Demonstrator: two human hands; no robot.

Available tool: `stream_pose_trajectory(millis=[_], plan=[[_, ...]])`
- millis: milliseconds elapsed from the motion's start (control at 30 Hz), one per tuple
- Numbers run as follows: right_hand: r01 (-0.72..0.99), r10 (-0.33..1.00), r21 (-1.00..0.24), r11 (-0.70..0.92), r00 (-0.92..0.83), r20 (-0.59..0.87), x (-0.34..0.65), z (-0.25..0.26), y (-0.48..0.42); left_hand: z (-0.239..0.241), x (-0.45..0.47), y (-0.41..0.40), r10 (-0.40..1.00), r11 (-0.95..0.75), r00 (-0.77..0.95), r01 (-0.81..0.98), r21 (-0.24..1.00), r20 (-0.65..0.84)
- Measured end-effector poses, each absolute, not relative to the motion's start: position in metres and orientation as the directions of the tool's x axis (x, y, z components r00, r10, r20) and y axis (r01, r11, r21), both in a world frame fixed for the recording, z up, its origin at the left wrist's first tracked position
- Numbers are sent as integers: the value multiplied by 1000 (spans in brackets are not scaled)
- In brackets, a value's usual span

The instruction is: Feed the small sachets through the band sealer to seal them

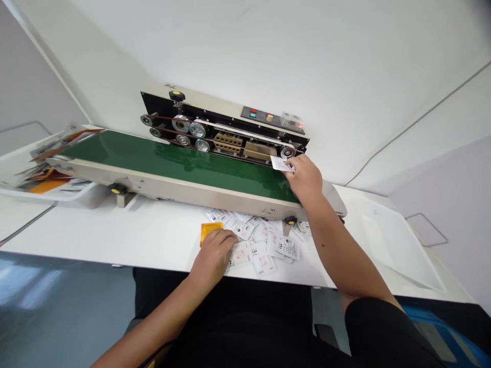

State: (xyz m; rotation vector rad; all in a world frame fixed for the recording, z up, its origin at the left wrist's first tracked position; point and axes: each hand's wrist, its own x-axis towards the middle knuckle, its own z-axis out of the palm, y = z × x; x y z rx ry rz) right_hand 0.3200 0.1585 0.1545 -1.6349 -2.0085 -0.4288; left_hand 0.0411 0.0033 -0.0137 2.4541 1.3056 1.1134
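My right hand (307, 176) pinches a small white printed packet (280, 163) at the right end of a band sealing machine (230, 133), just under its right-hand wheel. The packet's left part reaches in toward the sealing band, above the green conveyor belt (184, 166). On the table before the machine lies a loose pile of white printed packets (264, 237). My left hand (215, 255) rests at the left side of this pile, fingers curled down. Whatever its fingertips grip is hidden. An orange packet (209, 230) shows just behind that hand.
At the conveyor's left end stands a white bin (88, 197) holding orange and silvery packets. A shallow white tray (402, 245) lies on the right. Black knobs (117, 188) jut from the conveyor's front. A control panel (264, 116) with buttons tops the machine.
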Motion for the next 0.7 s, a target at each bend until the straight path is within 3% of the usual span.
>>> stream_pose_trajectory(millis=[167, 267, 400, 533, 633, 700], plan=[[981, 849, -15, 195, -161, 504, 289, 162, 174, -11, 44, 2, 781, -596, 361, 675, 434, 510], [973, 843, -40, 227, -176, 508, 272, 169, 180, -9, 45, -1, 791, -583, 347, 679, 446, 504], [917, 750, -132, 377, -219, 625, 261, 170, 155, -6, 45, -4, 806, -561, 325, 684, 466, 495], [773, 654, -171, 611, -371, 660, 260, 135, 84, -5, 45, -6, 816, -546, 313, 692, 472, 486], [578, 607, -219, 786, -653, 454, 257, 91, 29, -7, 45, -6, 838, -520, 317, 710, 474, 445], [552, 632, -314, 773, -713, 302, 253, 61, 4, -7, 45, -6, 854, -498, 310, 720, 484, 418]])
